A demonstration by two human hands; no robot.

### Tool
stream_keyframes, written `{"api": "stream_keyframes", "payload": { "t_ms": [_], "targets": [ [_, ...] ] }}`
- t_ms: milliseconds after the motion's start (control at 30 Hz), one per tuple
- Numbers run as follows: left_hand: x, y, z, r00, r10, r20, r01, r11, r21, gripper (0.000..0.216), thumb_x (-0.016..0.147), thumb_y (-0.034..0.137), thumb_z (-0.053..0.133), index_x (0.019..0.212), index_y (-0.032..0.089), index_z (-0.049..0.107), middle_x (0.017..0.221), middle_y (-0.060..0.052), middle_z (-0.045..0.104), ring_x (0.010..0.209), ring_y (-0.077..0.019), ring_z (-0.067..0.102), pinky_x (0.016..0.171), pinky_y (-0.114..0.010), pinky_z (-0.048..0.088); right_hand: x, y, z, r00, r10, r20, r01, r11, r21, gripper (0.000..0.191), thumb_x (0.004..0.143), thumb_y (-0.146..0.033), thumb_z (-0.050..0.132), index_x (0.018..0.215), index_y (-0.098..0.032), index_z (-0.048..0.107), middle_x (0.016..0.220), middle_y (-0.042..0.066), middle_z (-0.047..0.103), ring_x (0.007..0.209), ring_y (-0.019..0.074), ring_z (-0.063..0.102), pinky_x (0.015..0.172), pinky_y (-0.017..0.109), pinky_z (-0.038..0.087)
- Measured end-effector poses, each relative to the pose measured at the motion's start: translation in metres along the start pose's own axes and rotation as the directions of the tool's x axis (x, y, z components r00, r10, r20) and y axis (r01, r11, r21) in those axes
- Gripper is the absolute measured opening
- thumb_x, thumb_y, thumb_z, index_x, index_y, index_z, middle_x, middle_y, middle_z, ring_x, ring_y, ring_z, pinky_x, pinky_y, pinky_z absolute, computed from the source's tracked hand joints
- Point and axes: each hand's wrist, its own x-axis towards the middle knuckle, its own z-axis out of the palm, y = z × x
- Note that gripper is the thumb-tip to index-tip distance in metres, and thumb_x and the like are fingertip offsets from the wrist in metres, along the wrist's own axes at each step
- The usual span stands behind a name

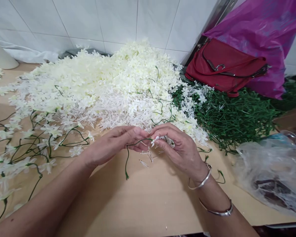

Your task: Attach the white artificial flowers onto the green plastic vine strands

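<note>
Above the near table, my two hands almost meet at the fingertips. My left hand is closed, thumb against fingers, on a thin green plastic stem whose free end hangs below it. My right hand, with two bangles on its wrist, pinches a small white artificial flower at the stem's other end. Fingers hide part of the join. A few loose white stamens lie on the table just beneath. Right behind the hands rises a big heap of cream-white artificial flowers with white stamens at its front.
Flowers on green stems spread over the left side. At right lie a heap of bare green stems, a red handbag, a purple plastic bag and a clear plastic bag. A tiled wall bounds the back.
</note>
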Motion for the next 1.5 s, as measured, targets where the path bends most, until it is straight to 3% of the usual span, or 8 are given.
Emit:
{"api": "stream_keyframes", "payload": {
  "t_ms": [167, 300, 400, 467, 600, 900, 1167, 1500],
  "targets": [
    [0.004, -0.007, 0.011, 0.99, 0.124, -0.066, -0.106, 0.968, 0.228, 0.023, 0.094, 0.04, 0.073, 0.085, 0.019, 0.075, 0.07, -0.001, 0.067, 0.063, -0.0134, 0.061, 0.065, -0.026, 0.051, -0.002, 0.004, 0.004, 0.998, 0.034, -0.045, -0.035, 0.999, -0.021, 0.011, 0.097, -0.019, 0.068, 0.098, -0.027, 0.076, 0.101, 0.003, 0.075, 0.096, 0.0193, 0.071, 0.086, 0.036, 0.057],
    [0.004, -0.014, 0.016, 0.97, 0.227, -0.085, -0.184, 0.918, 0.352, 0.02, 0.099, 0.035, 0.063, 0.089, 0.018, 0.069, 0.074, 0.001, 0.064, 0.069, -0.0125, 0.058, 0.067, -0.024, 0.046, -0.005, 0.008, 0.01, 0.987, 0.145, -0.066, -0.139, 0.986, 0.091, 0.009, 0.092, -0.019, 0.073, 0.093, -0.026, 0.078, 0.092, 0.002, 0.075, 0.088, 0.0174, 0.069, 0.082, 0.033, 0.055],
    [0.003, -0.017, 0.017, 0.953, 0.29, -0.083, -0.226, 0.868, 0.441, 0.02, 0.101, 0.034, 0.06, 0.091, 0.018, 0.067, 0.078, 0.001, 0.066, 0.074, -0.0127, 0.06, 0.072, -0.024, 0.045, -0.007, 0.011, 0.014, 0.949, 0.302, -0.092, -0.277, 0.937, 0.213, 0.002, 0.088, -0.023, 0.078, 0.088, -0.023, 0.076, 0.087, 0.001, 0.075, 0.082, 0.0173, 0.067, 0.079, 0.033, 0.053],
    [0.002, -0.018, 0.018, 0.946, 0.315, -0.074, -0.239, 0.833, 0.498, 0.02, 0.102, 0.032, 0.058, 0.089, 0.019, 0.067, 0.078, 0.001, 0.066, 0.073, -0.0119, 0.059, 0.071, -0.024, 0.044, -0.007, 0.013, 0.015, 0.924, 0.374, -0.086, -0.342, 0.904, 0.258, 0.008, 0.086, -0.026, 0.081, 0.085, -0.022, 0.074, 0.083, 0.001, 0.073, 0.079, 0.0169, 0.064, 0.075, 0.032, 0.051],
    [0.001, -0.02, 0.02, 0.941, 0.335, -0.054, -0.242, 0.771, 0.589, 0.026, 0.103, 0.027, 0.055, 0.08, 0.019, 0.065, 0.073, 0.003, 0.066, 0.067, -0.0098, 0.057, 0.068, -0.022, 0.042, -0.007, 0.016, 0.015, 0.913, 0.408, -0.017, -0.391, 0.886, 0.251, 0.015, 0.086, -0.033, 0.08, 0.084, -0.021, 0.072, 0.081, 0.001, 0.069, 0.076, 0.0166, 0.06, 0.07, 0.031, 0.048],
    [0.002, -0.03, 0.02, 0.905, 0.42, -0.072, -0.267, 0.69, 0.672, 0.022, 0.102, 0.021, 0.058, 0.082, 0.019, 0.065, 0.075, 0.005, 0.069, 0.066, -0.0078, 0.057, 0.067, -0.019, 0.043, -0.008, 0.021, 0.021, 0.896, 0.434, 0.089, -0.429, 0.8, 0.419, 0.017, 0.087, -0.034, 0.08, 0.085, -0.021, 0.069, 0.09, 0.004, 0.072, 0.084, 0.018, 0.065, 0.079, 0.033, 0.052],
    [0.002, -0.03, 0.018, 0.916, 0.4, -0.028, -0.275, 0.676, 0.683, 0.021, 0.102, 0.017, 0.058, 0.083, 0.019, 0.065, 0.078, 0.005, 0.07, 0.069, -0.0074, 0.061, 0.069, -0.017, 0.044, -0.008, 0.023, 0.021, 0.889, 0.441, 0.124, -0.446, 0.773, 0.452, 0.022, 0.085, -0.038, 0.083, 0.083, -0.021, 0.07, 0.089, 0.003, 0.072, 0.082, 0.017, 0.065, 0.078, 0.033, 0.052],
    [0.001, -0.028, 0.023, 0.907, 0.412, -0.085, -0.25, 0.691, 0.678, 0.019, 0.103, 0.02, 0.057, 0.084, 0.019, 0.063, 0.072, 0.006, 0.066, 0.061, -0.0074, 0.054, 0.063, -0.018, 0.041, -0.006, 0.02, 0.021, 0.851, 0.52, 0.078, -0.498, 0.751, 0.434, 0.03, 0.081, -0.045, 0.086, 0.084, -0.021, 0.069, 0.076, -0.001, 0.063, 0.066, 0.0121, 0.051, 0.059, 0.027, 0.04]
  ]
}}
